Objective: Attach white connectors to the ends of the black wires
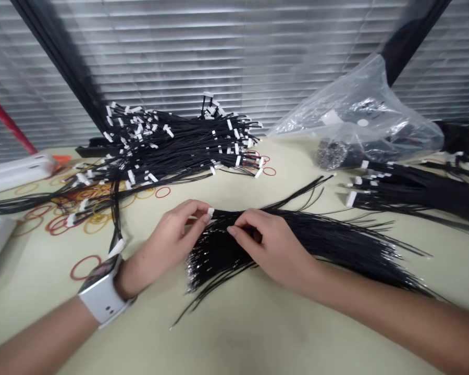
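Two hands work over loose black wires (328, 234) on the table (258, 323). Left hand (175, 234): thumb and forefinger pinched on a small white connector (210, 212). Right hand (273, 247): fingertips nearly closed above the wires; grip cannot be confirmed.

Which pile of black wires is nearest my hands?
The middle pile, under the right hand and beside the left hand. Many of its ends are shiny tips, while the back pile and right pile show white connectors.
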The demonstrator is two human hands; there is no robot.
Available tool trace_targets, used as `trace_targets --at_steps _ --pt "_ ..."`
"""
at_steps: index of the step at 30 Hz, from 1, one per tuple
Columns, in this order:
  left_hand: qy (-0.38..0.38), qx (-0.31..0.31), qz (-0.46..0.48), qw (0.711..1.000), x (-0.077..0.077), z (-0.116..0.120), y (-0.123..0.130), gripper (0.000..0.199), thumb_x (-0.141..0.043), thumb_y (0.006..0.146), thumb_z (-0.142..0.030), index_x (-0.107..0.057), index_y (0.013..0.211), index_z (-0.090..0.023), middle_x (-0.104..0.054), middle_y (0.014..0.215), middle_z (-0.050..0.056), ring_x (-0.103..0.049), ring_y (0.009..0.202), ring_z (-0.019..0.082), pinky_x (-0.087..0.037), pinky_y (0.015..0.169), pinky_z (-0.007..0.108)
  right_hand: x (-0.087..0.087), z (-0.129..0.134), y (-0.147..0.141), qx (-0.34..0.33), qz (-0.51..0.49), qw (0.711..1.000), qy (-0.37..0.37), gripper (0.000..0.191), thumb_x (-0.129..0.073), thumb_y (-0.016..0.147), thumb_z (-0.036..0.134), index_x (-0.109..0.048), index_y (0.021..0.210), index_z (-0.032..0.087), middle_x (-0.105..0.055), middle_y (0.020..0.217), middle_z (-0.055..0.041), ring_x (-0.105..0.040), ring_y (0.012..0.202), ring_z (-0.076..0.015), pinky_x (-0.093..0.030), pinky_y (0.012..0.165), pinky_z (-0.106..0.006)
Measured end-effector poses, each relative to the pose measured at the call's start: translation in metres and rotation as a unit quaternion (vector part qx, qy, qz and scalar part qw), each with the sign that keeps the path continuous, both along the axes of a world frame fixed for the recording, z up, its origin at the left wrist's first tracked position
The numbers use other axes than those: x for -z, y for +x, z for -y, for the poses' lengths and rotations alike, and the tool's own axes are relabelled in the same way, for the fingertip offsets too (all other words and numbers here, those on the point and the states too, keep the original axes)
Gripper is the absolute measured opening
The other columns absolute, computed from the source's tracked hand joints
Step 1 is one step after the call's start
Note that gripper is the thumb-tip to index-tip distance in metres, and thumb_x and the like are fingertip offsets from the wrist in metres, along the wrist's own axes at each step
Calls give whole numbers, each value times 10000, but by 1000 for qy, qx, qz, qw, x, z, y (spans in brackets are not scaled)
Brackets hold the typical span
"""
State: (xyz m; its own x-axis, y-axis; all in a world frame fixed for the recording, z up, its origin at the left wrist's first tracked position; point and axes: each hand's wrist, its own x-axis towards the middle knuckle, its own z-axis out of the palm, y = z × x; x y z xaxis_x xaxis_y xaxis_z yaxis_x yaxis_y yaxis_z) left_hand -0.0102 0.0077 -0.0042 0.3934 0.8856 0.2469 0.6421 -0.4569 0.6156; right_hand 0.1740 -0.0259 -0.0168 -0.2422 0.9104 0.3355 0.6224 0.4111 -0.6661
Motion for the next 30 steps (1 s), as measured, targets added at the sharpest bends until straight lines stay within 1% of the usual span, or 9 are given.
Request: trace_targets --at_steps 2,5,7,9,14,17,21,25,30 --pt "-12 0 -4 1000 0 0 0 143 -453 845 -283 -551 863 -182 -594 763 -6 -536 673 122 -407 549 208 1 0 2 9 -3 1000 -1 161 -490 835 239 -508 694 165 -525 670 33 -429 569 -66 -316 541 -209" --pt "-79 7 37 996 -1 0 0 140 -479 835 -297 -553 863 -182 -600 744 -10 -540 679 126 -409 580 216 2 0 3 24 -14 1000 10 170 -492 825 226 -490 667 164 -505 621 45 -404 526 -55 -309 518 -201" --pt "-136 14 88 987 0 -1 0 139 -495 827 -303 -542 864 -177 -597 744 -7 -550 707 130 -417 623 225 2 -1 3 29 -24 999 19 173 -491 821 224 -480 659 165 -492 597 52 -395 510 -48 -309 510 -193" --pt "-183 17 130 974 0 -2 0 142 -512 818 -307 -530 854 -170 -584 729 -9 -547 700 124 -413 631 222 2 -2 4 28 -28 999 29 175 -495 816 222 -475 651 165 -487 588 56 -397 508 -43 -311 507 -187" --pt "-244 33 180 952 -1 -3 -1 129 -530 815 -284 -522 815 -156 -566 702 -18 -510 660 89 -383 594 180 4 -1 5 40 -26 998 38 175 -498 809 223 -476 645 164 -476 564 61 -392 491 -38 -307 496 -184" --pt "-253 45 187 948 -1 -3 -2 99 -519 825 -254 -528 826 -156 -570 721 -18 -507 667 81 -378 590 169 5 0 6 39 -26 998 37 175 -497 806 224 -475 643 165 -470 554 63 -389 485 -38 -304 490 -185" --pt "-240 46 166 955 -3 -2 -1 67 -509 829 -219 -534 809 -161 -549 688 -28 -495 643 81 -376 578 173 5 0 7 33 -29 998 40 172 -502 807 218 -478 644 166 -473 563 61 -391 490 -40 -309 496 -185" --pt "-231 48 144 961 -6 0 1 76 -501 824 -225 -536 792 -167 -549 685 -19 -496 637 100 -383 574 196 5 -1 7 26 -24 999 33 168 -497 813 222 -492 654 167 -497 591 49 -406 505 -49 -314 505 -196" --pt "-244 50 152 957 -7 1 1 73 -501 818 -231 -531 798 -167 -561 699 -5 -509 646 113 -392 579 210 5 -1 7 24 -22 999 30 157 -498 816 216 -500 666 169 -506 608 41 -415 521 -58 -318 512 -202"
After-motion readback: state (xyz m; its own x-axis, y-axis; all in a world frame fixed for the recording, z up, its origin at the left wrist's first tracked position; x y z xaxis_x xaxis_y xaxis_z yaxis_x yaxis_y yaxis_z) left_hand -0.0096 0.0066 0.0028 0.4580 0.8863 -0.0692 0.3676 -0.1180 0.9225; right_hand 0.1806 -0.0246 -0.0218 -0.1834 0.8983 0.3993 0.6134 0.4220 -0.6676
